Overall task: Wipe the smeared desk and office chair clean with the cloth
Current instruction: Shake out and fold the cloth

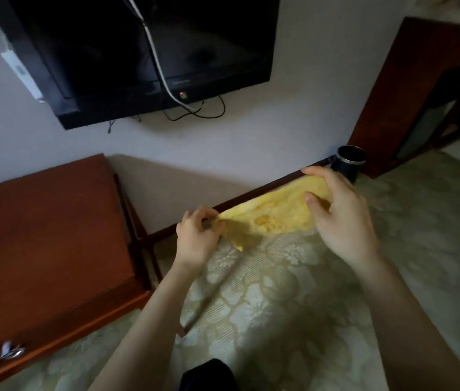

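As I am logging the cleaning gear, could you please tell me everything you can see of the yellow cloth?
The yellow cloth looks like soft, thin fabric, creased, with a darker patch near its middle. It is stretched in the air above the patterned carpet, right of the wooden desk. The left hand pinches its left corner; the right hand grips its right end. A loose corner hangs down near the left hand.

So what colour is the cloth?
Yellow; the cloth shows best in the head view.
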